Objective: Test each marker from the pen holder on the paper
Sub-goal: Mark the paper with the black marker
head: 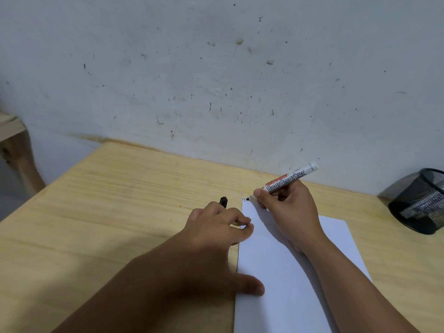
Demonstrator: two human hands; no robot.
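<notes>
A white sheet of paper (283,272) lies on the wooden table (108,200). My right hand (286,212) grips a white board marker (288,179), uncapped, its dark tip touching the paper's far left corner beside short ink strokes. My left hand (216,236) rests on the paper's left edge, fingers curled around a black cap (223,202) that pokes out beyond the knuckles. A black mesh pen holder (418,200) lies tipped at the far right of the table.
A stained pale wall rises directly behind the table. A wooden piece of furniture (12,138) stands off the table's left side. Bare tabletop stretches to the left of the paper.
</notes>
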